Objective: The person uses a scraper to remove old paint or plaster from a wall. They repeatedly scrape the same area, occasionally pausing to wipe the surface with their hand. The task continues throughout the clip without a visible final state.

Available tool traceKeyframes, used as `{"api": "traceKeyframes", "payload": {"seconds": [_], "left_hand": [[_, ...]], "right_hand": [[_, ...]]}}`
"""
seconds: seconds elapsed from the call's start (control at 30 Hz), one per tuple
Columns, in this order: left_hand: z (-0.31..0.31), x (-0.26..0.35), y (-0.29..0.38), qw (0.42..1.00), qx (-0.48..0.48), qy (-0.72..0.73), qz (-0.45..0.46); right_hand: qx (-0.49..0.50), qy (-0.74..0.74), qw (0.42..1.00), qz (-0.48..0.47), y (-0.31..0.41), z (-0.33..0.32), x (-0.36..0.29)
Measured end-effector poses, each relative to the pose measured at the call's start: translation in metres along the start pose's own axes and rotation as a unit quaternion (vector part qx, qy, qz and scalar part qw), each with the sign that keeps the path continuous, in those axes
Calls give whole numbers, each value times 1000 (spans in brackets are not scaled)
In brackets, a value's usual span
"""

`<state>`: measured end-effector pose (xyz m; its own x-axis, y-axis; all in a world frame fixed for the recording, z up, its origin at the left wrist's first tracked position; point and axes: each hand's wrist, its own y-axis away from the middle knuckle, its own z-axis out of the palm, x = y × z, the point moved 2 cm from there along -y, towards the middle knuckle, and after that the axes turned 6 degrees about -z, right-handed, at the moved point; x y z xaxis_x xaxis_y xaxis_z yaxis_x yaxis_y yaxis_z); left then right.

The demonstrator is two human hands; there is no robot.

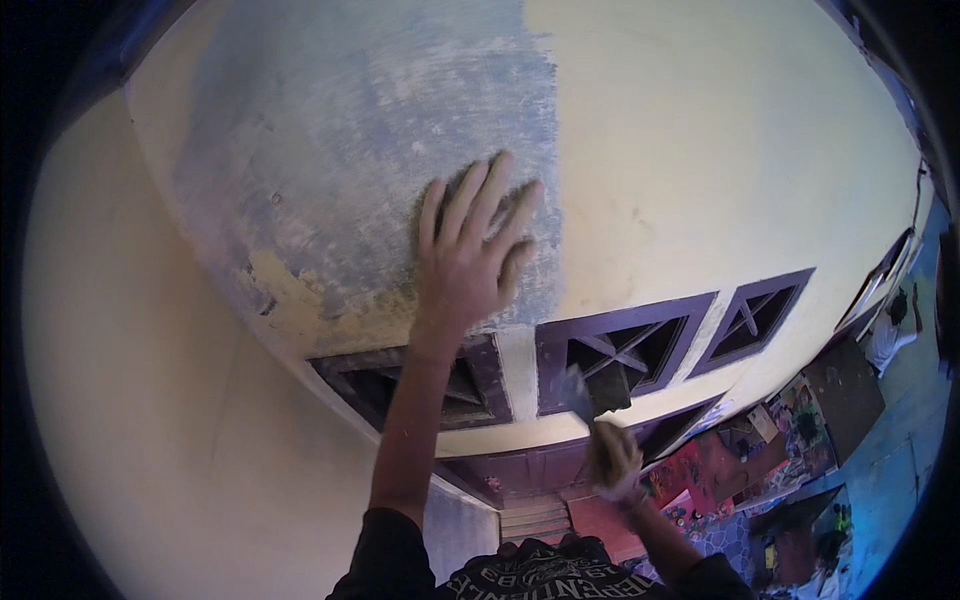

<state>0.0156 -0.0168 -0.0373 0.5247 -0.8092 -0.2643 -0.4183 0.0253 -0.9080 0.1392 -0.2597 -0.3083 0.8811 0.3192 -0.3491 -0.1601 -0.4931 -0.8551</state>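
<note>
My left hand (472, 255) lies against the wall with its fingers apart and holds nothing that shows. Under it is a scuffed blue-grey patch (360, 150), streaked with white, with a straight right edge against the cream paint (675, 165). Lower and to the right, my right hand (616, 459) grips a putty knife or scraper, somewhat blurred. Its flat blade (576, 394) points upward, away from the wall patch, in front of a purple-framed vent opening (551, 352). A dark flat piece (609, 388) shows beside the blade; what it is, I cannot tell.
Another purple-framed vent (795, 289) with crossed bars sits farther right. An adjoining cream wall (150, 375) meets this one at the left. Far below are steps (534, 519), a paint-stained red surface (679, 472) and a dark board (847, 397). A person in white (891, 337) is at the far right.
</note>
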Motion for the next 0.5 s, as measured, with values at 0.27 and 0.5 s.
{"api": "traceKeyframes", "payload": {"seconds": [0.27,0.5], "left_hand": [[-3,-13,-10,987,146,62,38],[-10,-4,-25,976,118,16,181]], "right_hand": [[201,122,968,-90,-192,-31,-52],[172,113,970,-129,-242,-12,-78]]}}
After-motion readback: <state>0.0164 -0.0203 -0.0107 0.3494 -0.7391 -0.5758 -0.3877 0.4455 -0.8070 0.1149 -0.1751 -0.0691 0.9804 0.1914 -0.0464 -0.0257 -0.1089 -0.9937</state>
